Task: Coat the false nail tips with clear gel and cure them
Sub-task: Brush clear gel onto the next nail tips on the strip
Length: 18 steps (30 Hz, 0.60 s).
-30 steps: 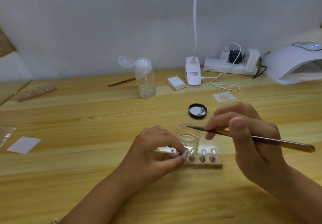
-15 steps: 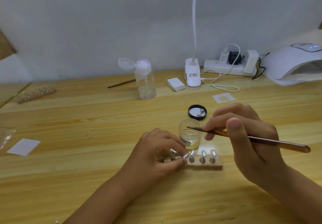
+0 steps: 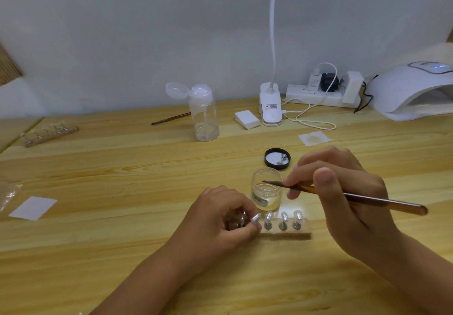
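Observation:
A small wooden holder [image 3: 285, 231] lies near the table's front and carries several silver false nail tips [image 3: 283, 217] on stands. My left hand [image 3: 220, 219] pinches the tip and stand at the holder's left end, covering that end. Just behind the holder stands an open clear jar of gel [image 3: 267, 193]. My right hand [image 3: 343, 192] holds a thin brown brush [image 3: 355, 198], its bristle point hovering over the jar's mouth. The white curing lamp [image 3: 414, 91] sits at the far right by the wall.
The jar's black lid [image 3: 277, 159] lies behind it with a nail stand inside. Further back are a clear pump bottle [image 3: 203, 113], a second brush [image 3: 170, 118], a white sponge block [image 3: 247, 119], a clip lamp [image 3: 269, 105], a power strip [image 3: 318, 94]. Another nail holder [image 3: 50, 133] lies far left.
The jar has tilted or shifted slightly, its label now showing. My left fingers have settled lower on the leftmost tip. The brush stays over the jar.

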{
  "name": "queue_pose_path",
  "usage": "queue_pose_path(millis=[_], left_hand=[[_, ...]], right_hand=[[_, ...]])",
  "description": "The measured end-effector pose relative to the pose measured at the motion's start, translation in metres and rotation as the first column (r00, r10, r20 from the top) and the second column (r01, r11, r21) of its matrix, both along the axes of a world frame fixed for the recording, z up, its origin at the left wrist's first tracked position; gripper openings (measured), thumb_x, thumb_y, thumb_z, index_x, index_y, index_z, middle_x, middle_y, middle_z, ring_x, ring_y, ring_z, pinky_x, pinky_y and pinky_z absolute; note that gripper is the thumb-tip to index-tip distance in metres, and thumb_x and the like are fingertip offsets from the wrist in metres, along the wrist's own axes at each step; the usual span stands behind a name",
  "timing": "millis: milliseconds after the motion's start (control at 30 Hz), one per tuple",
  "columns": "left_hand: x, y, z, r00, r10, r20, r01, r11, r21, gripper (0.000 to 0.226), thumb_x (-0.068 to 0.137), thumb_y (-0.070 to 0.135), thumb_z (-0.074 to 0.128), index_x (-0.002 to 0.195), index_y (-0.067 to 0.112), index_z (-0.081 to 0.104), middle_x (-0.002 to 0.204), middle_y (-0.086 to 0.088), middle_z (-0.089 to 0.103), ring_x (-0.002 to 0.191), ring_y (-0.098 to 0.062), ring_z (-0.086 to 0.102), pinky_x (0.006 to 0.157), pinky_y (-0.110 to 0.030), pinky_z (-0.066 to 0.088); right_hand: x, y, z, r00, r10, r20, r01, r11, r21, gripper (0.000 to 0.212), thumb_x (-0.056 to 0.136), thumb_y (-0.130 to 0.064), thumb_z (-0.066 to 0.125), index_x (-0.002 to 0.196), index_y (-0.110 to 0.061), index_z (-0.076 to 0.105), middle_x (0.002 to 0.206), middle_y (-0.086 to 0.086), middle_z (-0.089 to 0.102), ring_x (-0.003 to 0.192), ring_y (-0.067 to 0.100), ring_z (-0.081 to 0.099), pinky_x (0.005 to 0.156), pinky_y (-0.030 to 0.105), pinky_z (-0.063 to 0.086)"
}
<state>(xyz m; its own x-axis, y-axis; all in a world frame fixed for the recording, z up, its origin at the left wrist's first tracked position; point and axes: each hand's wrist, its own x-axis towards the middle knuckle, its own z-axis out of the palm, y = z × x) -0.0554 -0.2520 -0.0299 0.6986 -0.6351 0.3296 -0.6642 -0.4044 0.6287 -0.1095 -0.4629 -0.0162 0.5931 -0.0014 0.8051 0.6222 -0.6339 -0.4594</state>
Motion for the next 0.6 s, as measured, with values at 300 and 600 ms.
queue_pose_path(millis=[300, 600], left_hand=[[-0.0013, -0.0005, 0.0007, 1.0, -0.013, -0.001, 0.013, 1.0, 0.01, 0.007, 0.076, 0.034, 0.069, 0.077, 0.029, 0.064, 0.083, 0.013, 0.06, 0.076, -0.007, 0.053, 0.069, -0.011, 0.033], [-0.0057, -0.0003, 0.0064, 1.0, -0.011, 0.02, 0.01, 0.999, 0.048, 0.012, 0.078, 0.03, 0.068, 0.089, 0.028, 0.065, 0.082, 0.013, 0.061, 0.085, -0.007, 0.052, 0.084, -0.021, 0.038]], right_hand=[[-0.0007, 0.0014, 0.0023, 1.0, -0.007, -0.005, 0.007, 1.0, -0.007, 0.059, 0.107, -0.038, 0.029, 0.081, -0.009, 0.074, 0.071, -0.01, 0.068, 0.094, 0.008, 0.061, 0.079, 0.037, 0.042], [-0.0047, 0.0044, 0.0068, 0.999, -0.034, 0.014, 0.034, 0.997, -0.063, 0.059, 0.107, -0.04, 0.03, 0.081, -0.012, 0.074, 0.074, -0.014, 0.066, 0.097, 0.011, 0.06, 0.077, 0.037, 0.043]])
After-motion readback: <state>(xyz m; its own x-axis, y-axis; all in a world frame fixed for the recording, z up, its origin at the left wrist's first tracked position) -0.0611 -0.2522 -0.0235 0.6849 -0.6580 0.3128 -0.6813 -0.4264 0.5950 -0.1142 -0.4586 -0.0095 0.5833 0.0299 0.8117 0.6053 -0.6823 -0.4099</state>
